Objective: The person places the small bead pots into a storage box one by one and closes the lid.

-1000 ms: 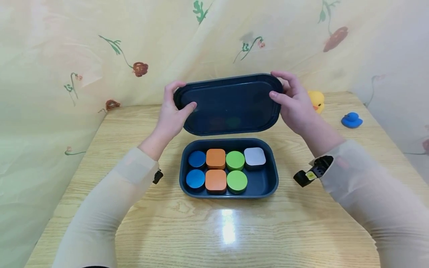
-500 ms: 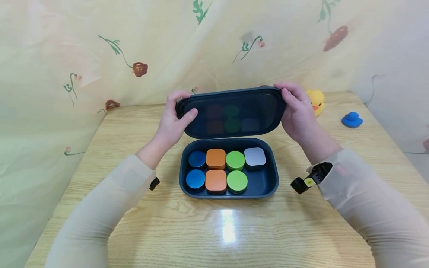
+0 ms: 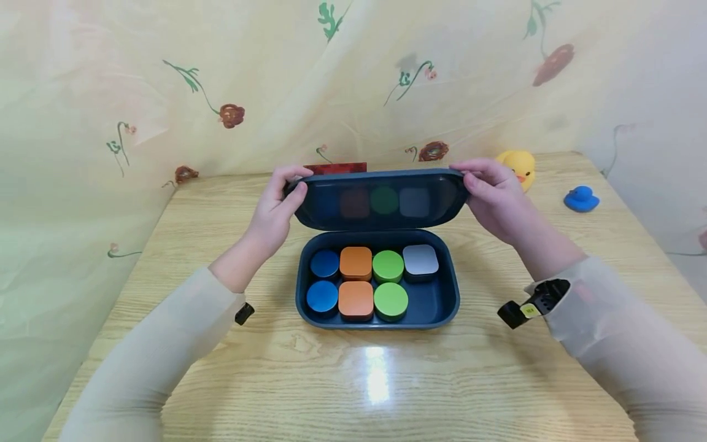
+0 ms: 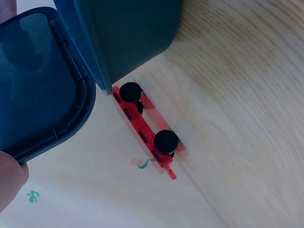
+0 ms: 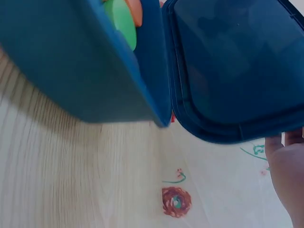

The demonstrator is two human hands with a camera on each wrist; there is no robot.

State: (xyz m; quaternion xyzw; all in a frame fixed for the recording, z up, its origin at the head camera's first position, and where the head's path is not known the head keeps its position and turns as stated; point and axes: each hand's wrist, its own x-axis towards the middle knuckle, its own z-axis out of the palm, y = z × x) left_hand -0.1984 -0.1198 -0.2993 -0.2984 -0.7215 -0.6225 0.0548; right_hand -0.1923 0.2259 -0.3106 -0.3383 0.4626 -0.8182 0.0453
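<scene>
A dark blue lid [image 3: 381,202] stands tilted behind the open dark blue box [image 3: 453,307], its lower edge close to the box's back rim. My left hand [image 3: 273,212] grips the lid's left end, thumb on the inner face. At the right end my right hand [image 3: 494,196] pinches the lid's upper corner. Inside the box sit two blue round pieces [image 3: 322,297], two orange square ones [image 3: 356,299], two green round ones [image 3: 391,301] and a pale grey square one [image 3: 421,259]. The right wrist view shows the lid [image 5: 237,66] beside the box wall [image 5: 71,61].
Behind the lid is a red toy wagon with black wheels [image 4: 145,126], partly hidden in the head view. A yellow rubber duck [image 3: 519,169] and a small blue duck [image 3: 581,199] stand at the back right. A flowered cloth [image 3: 265,73] hangs behind the wooden table.
Both hands have lowered the lid toward the back of the box, and it has tilted forward. The red toy behind has come into view. The box and its pieces stay put.
</scene>
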